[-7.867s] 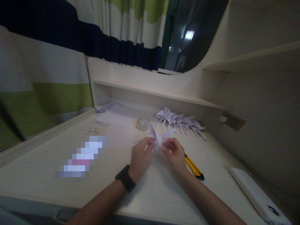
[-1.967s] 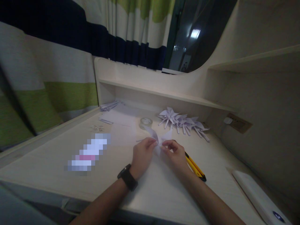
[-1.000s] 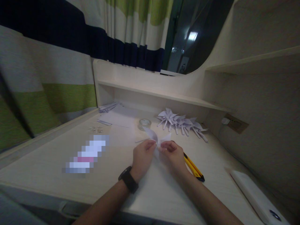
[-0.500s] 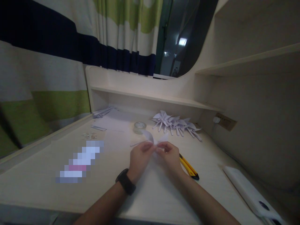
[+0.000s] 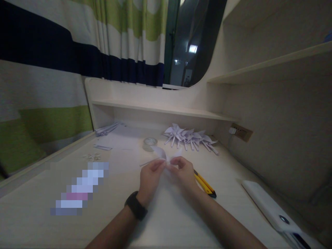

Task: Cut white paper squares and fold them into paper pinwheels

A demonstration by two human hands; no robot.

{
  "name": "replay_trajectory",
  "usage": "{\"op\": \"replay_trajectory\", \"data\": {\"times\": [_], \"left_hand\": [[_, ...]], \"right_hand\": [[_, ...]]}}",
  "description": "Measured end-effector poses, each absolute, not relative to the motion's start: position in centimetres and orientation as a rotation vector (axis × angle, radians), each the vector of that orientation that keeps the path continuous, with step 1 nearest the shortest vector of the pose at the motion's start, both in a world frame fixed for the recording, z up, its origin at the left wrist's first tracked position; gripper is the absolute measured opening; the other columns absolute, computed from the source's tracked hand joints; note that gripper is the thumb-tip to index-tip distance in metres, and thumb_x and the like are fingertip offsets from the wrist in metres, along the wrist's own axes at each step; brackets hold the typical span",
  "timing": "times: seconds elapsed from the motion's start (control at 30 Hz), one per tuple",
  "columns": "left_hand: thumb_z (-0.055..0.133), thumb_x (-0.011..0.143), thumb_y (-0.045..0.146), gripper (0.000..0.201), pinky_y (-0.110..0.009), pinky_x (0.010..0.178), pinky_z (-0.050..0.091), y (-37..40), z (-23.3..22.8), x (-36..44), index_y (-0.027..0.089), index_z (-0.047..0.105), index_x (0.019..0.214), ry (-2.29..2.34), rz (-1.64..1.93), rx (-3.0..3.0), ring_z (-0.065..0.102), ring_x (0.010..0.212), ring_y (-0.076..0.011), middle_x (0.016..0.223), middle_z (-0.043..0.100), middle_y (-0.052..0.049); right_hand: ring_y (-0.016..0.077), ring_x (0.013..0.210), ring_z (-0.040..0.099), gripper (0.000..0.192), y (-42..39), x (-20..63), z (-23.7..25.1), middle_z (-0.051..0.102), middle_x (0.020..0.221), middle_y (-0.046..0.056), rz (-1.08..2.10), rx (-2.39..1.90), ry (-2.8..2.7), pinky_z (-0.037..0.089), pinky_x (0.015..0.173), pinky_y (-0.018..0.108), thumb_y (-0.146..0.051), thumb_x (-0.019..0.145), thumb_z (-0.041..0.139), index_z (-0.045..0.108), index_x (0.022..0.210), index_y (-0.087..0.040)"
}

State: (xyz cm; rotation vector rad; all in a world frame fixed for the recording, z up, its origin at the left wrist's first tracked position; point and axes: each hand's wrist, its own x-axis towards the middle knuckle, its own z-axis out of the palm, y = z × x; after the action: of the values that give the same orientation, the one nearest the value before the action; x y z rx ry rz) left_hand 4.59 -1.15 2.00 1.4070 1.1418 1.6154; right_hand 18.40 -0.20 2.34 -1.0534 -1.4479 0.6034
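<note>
Between my fingertips is a white paper pinwheel (image 5: pixel 159 152), its curled blades standing up past my hands. My left hand (image 5: pixel 151 174), below a black wristwatch, is closed in a pinch on the pinwheel's near side. Opposite it, my right hand (image 5: pixel 183 173) pinches the same paper, thumb and forefinger meeting near its centre. The fingers hide the middle of the pinwheel. A thin paper stick (image 5: pixel 145 163) lies just left of it. Behind my hands stands a roll of clear tape (image 5: pixel 149 144), and a yellow utility knife (image 5: pixel 206 185) lies beside my right wrist.
Several finished pinwheels (image 5: pixel 190 136) lie in a row at the back right. White paper sheets (image 5: pixel 121 136) and rolled paper sticks (image 5: pixel 109 129) are at the back left, near small pale pieces (image 5: pixel 92 157). A white device (image 5: pixel 269 204) lies along the right edge by the wall socket (image 5: pixel 242 131).
The view has shifted slightly, so the desk and its things appear a little further left. Both hands keep their pinch on the pinwheel, with hardly any change in pose.
</note>
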Motion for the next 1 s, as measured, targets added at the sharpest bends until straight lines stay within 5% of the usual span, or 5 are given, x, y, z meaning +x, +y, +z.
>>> {"op": "replay_trajectory", "data": {"times": [1.0], "left_hand": [[0.056,0.083,0.031,0.023,-0.035,0.088,0.048,-2.0,0.5,6.6,0.015,0.068,0.094,1.108,1.678,1.295,0.064,0.095,-0.0220,0.099,0.070,-0.009]], "right_hand": [[0.0146,0.055,0.053,0.025,0.3,18.8,2.2,0.066,0.064,0.003,0.877,-1.140,-1.247,0.040,0.054,0.026,-0.034,0.053,0.080,0.071,0.069,-0.017]]}}
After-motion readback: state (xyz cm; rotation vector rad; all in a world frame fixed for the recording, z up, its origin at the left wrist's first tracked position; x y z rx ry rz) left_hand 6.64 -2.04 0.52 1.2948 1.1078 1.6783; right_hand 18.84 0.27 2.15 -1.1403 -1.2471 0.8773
